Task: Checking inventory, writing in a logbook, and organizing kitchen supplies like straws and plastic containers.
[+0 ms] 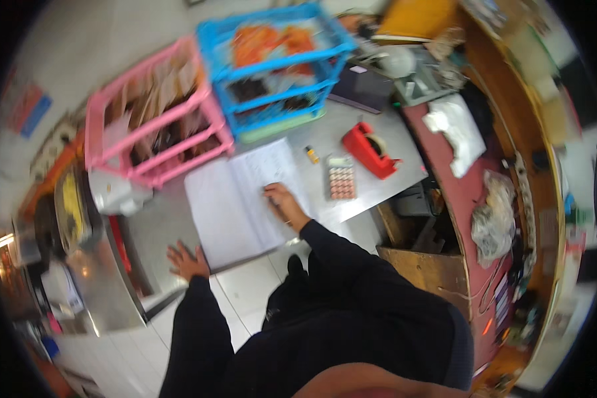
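An open notebook (221, 214) lies on the metal table (164, 229), with handwriting on its right page. Over that page rests my right hand (284, 203), its fingers bent around a slim dark pen (274, 203). My left hand (186, 261) is spread, palm down, at the table's edge beside the notebook's lower left corner, and holds nothing. Right of the notebook are a calculator (342, 182) with pinkish keys, a small yellow item (312, 154) and a red tape dispenser (370, 150). The picture is somewhat blurred.
Behind the notebook stand a pink basket rack (166, 142) and a blue basket rack (278, 69), both filled with packets. A dark flat case (360, 87) lies behind the tape dispenser. At the right a reddish surface (443, 154) carries plastic bags (492, 219). White floor tiles (234, 298) show below.
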A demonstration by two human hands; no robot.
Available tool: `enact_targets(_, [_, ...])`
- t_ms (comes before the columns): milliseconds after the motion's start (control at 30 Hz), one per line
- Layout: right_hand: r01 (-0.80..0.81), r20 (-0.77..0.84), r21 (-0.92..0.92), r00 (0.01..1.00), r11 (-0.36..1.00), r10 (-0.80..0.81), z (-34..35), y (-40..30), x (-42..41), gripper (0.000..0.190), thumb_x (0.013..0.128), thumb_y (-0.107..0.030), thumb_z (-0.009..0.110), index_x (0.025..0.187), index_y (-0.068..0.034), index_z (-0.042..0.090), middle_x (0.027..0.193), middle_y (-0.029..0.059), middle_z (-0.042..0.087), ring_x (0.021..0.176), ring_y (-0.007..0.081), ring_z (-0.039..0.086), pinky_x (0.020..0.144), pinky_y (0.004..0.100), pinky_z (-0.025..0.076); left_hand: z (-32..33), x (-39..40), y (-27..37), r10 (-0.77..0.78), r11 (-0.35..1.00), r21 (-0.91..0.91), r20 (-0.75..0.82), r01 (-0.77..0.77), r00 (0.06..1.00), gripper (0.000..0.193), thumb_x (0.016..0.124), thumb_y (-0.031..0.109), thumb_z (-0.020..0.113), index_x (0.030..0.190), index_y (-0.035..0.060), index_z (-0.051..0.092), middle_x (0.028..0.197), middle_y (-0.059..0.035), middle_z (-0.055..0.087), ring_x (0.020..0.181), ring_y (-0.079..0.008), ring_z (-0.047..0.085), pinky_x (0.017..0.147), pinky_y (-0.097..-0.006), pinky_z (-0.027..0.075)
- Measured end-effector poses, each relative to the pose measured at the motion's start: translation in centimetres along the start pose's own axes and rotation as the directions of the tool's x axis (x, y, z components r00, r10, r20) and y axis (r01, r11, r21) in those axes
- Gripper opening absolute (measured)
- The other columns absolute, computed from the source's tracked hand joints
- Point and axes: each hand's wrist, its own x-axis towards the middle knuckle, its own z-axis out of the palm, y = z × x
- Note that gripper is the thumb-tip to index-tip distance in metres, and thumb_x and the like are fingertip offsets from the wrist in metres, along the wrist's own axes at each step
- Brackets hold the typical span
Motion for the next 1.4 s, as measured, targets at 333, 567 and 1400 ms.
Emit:
enact_targets(333, [-0.079, 0.455, -0.138, 0.88, 0.987, 0.134, -15.2, -10.8, 4.6, 0.068, 0.079, 0.002, 0.048, 0.143, -0.012, 0.029, 0.121, 0.0227, 0.052, 0.11, 0.0342, 0.054, 0.094, 0.0407, 0.043, 0.8, -0.1, -0.2, -0.108, 0.992, 0.062, -0.084, 0.113, 0.991, 0.075, 0.09, 0.063, 0.034, 0.149, 0.0205, 0.016, 0.155, -0.0125, 0.003, 0.142, -0.031, 0.008, 0.105, -0.0653, 0.013])
enact_targets(567, [-0.395, 0.184, -0.145, 0.89, 0.907, 0.417, -35.7, -3.0, -5.9, 0.049, 0.083, -0.009, 0.058, 0.131, -0.009, 0.047, 0.095, 0.013, 0.064, 0.086, 0.0216, 0.064, 0.076, 0.0333, 0.05, 1.8, -6.1, 0.0, -0.22, 0.97, 0.017, -0.346, 0.241, 0.912, 0.07, 0.09, 0.057, 0.041, 0.146, 0.0188, 0.022, 0.153, -0.0152, 0.011, 0.139, -0.0351, 0.017, 0.101, -0.0579, 0.03])
enact_targets(1400, [-0.478, -0.393, -0.668, 0.877, 0.57, 0.275, -76.5, 28.7, 23.6, 0.028, 0.077, -0.01, 0.064, 0.105, -0.002, 0.064, 0.088, 0.0183, 0.065, 0.086, 0.0374, 0.062, 0.079, 0.0397, 0.05, -0.9, -18.1, 25.9, 0.171, 0.934, 0.322, -0.017, -0.156, 0.985, 0.044, 0.089, 0.032, 0.046, 0.127, 0.0102, 0.044, 0.118, -0.0186, 0.047, 0.11, -0.0359, 0.046, 0.082, -0.0511, 0.043])
